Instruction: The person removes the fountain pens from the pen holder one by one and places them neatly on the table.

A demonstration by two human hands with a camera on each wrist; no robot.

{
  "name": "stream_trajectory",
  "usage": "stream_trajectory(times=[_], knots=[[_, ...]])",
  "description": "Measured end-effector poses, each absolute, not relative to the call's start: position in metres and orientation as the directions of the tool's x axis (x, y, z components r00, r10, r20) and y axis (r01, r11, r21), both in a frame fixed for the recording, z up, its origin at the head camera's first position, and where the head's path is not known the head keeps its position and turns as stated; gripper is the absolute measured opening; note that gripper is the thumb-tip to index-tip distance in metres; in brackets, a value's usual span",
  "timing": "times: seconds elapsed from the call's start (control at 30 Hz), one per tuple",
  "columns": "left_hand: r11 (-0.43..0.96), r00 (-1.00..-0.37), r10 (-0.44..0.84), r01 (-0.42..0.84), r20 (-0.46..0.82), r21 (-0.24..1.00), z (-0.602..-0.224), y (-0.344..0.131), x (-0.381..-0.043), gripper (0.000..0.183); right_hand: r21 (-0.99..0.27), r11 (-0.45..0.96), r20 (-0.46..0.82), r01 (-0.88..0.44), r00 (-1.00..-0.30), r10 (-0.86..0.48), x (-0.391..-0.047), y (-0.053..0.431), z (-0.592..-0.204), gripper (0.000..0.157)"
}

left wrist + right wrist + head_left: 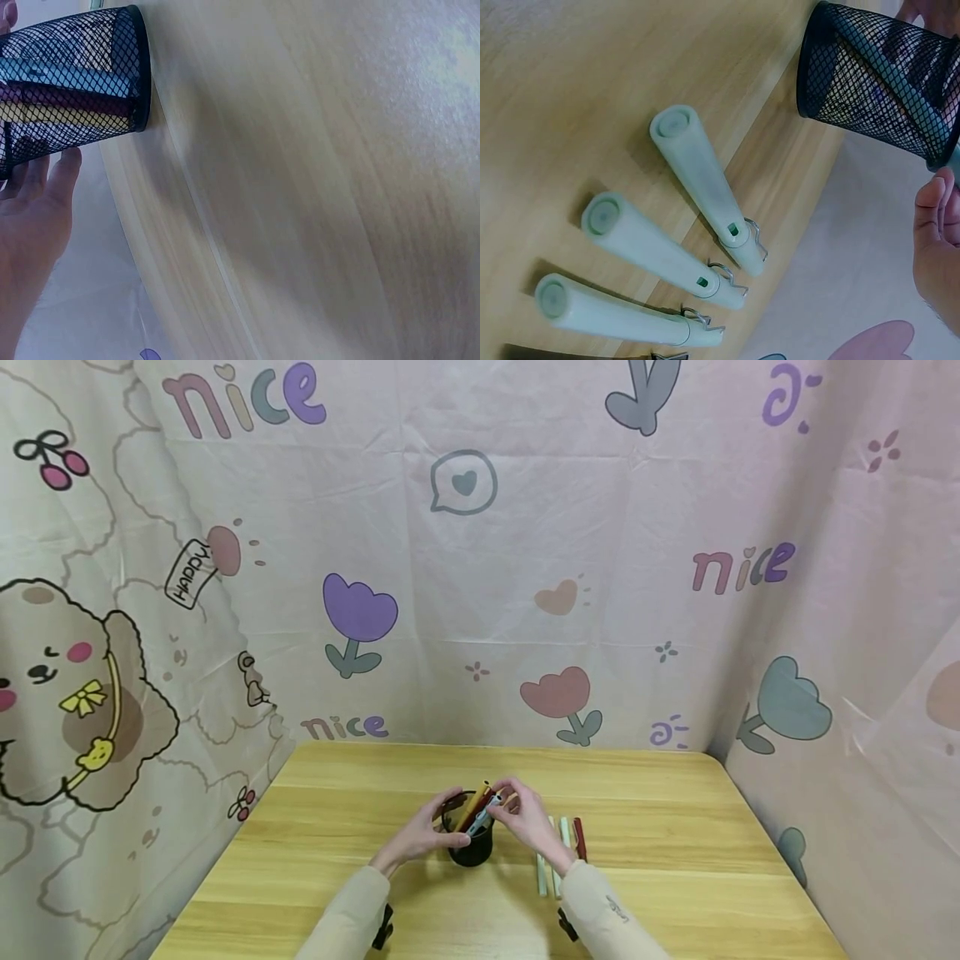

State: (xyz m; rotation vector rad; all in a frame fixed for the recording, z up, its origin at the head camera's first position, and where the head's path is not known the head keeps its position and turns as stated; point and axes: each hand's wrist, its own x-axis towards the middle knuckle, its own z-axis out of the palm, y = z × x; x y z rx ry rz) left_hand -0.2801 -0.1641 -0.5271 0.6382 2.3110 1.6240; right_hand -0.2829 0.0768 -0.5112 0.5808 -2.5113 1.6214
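A black mesh pen holder (471,852) stands on the table, with a yellow pen (474,806), a dark red pen (67,97) and a light blue pen (483,817) leaning in it. My left hand (422,837) grips the holder around its upper part, thumb at the near side; in the left wrist view its fingers (64,174) lie along the mesh. At the right side of the rim, my right hand (522,818) pinches the upper end of the light blue pen, whose lower part shows through the mesh in the right wrist view.
Right of the holder lie three mint-green pens (697,176) with metal clips, side by side. A dark red pen (580,839) lies beyond them. A printed curtain (465,610) hangs behind the wooden table (300,860).
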Motion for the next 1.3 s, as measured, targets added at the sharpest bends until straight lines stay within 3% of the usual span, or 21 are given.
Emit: stream_trajectory(times=[0.47,0.9,1.3], knots=[[0.267,-0.866,0.497,0.211,0.053,0.94,-0.5261,-0.1649,-0.2785,0.092,-0.842,0.362,0.313,-0.399,-0.91,-0.273,-0.2818,0.0749,-0.5082,0.018],[0.284,-0.867,0.495,0.22,0.054,0.933,-0.5253,-0.1649,-0.2779,0.091,-0.834,0.402,0.264,-0.377,-0.914,-0.308,-0.2821,0.0767,-0.5093,0.016],[0.29,-0.878,0.477,0.208,0.047,0.934,-0.5265,-0.1648,-0.2768,0.092,-0.867,0.345,0.284,-0.359,-0.926,-0.25,-0.2744,0.0804,-0.5084,0.018]])
